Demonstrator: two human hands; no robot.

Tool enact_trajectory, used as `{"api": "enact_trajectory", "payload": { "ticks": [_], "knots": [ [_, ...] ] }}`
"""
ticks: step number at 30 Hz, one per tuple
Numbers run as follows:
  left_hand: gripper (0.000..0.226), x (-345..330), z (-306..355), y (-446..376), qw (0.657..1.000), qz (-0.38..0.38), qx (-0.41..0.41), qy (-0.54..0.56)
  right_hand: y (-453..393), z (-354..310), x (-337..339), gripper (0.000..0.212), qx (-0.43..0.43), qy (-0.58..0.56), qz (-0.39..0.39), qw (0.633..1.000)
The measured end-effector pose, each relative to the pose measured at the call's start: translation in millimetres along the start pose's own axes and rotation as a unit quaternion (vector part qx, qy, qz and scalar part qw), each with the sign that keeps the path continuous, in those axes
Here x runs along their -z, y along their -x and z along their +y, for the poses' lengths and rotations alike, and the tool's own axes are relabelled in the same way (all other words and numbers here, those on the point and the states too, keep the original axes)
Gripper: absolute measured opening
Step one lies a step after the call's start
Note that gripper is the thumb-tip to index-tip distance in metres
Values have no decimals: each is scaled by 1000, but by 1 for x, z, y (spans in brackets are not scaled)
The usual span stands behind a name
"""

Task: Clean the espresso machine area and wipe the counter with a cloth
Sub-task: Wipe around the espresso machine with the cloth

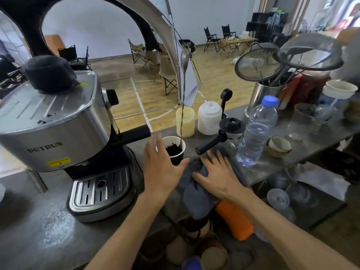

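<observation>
A steel espresso machine (58, 131) stands at the left on the dark counter (48, 230), its drip tray (99, 190) facing me. A grey cloth (194, 193) lies crumpled on the counter just right of the machine. My right hand (216, 176) presses flat on the cloth. My left hand (161, 168) is spread beside a black paper cup (174, 151) of coffee grounds, its thumb touching the cloth's edge. A long spoon (183, 94) stands in that cup.
A black-handled portafilter (211, 144) lies behind the cloth. A water bottle (257, 133), two pale containers (196, 119), glasses, bowls and a utensil holder with strainers (272, 75) crowd the right side. An orange object (235, 219) and cups sit below the counter edge.
</observation>
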State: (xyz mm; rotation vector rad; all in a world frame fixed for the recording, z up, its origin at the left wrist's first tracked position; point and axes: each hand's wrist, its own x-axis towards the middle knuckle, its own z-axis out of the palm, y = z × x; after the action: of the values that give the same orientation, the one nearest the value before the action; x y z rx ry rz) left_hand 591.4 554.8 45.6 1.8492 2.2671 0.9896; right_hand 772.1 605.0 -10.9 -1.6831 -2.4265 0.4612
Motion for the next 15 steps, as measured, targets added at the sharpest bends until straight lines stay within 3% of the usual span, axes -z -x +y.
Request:
{"api": "enact_trajectory", "payload": {
  "ticks": [3, 7, 11, 15],
  "knots": [
    [117, -11, -1, -24, 997, -67, 35, 1, 37, 7, 1, 95, -46, -13, 16, 999],
    [106, -22, -7, -39, 997, -72, 34, 21, 63, -6, -3, 109, -100, -30, 19, 994],
    [87, -23, -8, -45, 998, -6, 19, 61, 48, -21, -16, 108, -38, -2, 12, 999],
    [87, -15, -5, -51, 999, 11, -7, 48, 14, -24, -21, 102, 26, 13, 15, 999]
  ]
}}
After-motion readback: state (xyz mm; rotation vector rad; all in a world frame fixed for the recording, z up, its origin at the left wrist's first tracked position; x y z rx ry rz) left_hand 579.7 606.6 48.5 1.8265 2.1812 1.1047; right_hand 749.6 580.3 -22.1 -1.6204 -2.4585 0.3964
